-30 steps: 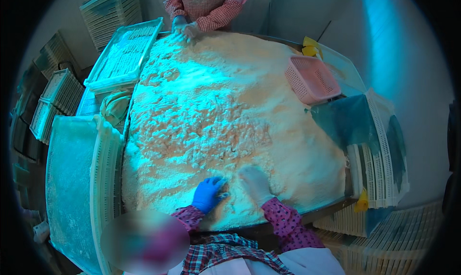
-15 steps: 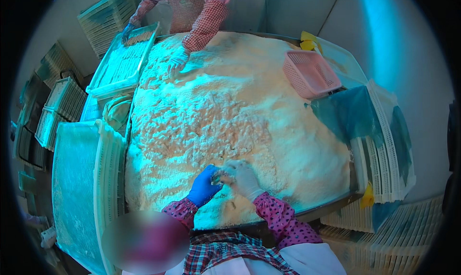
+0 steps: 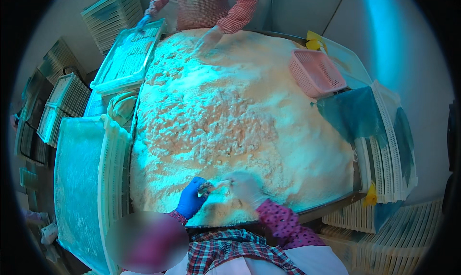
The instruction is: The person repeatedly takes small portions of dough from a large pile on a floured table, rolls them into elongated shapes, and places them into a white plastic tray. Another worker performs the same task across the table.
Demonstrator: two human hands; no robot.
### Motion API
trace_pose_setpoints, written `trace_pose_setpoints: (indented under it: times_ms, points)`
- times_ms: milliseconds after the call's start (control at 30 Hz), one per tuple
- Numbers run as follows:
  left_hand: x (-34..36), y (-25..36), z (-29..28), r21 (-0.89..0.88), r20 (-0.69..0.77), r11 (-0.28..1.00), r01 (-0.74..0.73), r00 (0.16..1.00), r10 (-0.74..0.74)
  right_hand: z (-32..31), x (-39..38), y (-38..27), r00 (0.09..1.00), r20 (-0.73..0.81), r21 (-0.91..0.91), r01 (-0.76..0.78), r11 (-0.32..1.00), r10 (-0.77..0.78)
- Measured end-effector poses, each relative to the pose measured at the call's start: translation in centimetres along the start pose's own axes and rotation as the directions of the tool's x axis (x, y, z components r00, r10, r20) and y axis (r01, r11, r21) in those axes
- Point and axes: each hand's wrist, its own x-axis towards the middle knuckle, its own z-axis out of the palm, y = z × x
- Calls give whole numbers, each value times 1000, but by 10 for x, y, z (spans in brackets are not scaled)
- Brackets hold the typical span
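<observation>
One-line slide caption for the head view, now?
Blue-gloved left hand holding small pale pieces beside the pale-gloved right hand, over white powder; co-worker opposite, pink basket at right.

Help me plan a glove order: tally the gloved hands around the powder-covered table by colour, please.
Blue: 2 (the person's left hand; the co-worker's right hand)
White: 2 (the person's right hand; the co-worker's left hand)
Total: 4 gloved hands
</observation>
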Motion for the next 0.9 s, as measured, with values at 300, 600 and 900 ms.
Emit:
trace_pose_setpoints:
  times_ms: [300, 600, 900]
  points:
    - [1, -39, 22, 379, 85, 914, -147, 989, 123, -1, -27, -45, 892, 134, -506, 437, 744, -432]
    - [5, -65, 26, 504, -92, 860, -81, 985, 146, -45, 27, -27, 990, -89, -651, -141, 746, 109]
    - [21, 27, -19, -109, 227, 924, -367, 895, 383, -66, -7, 38, 858, -494, 47, -131, 990, 137]
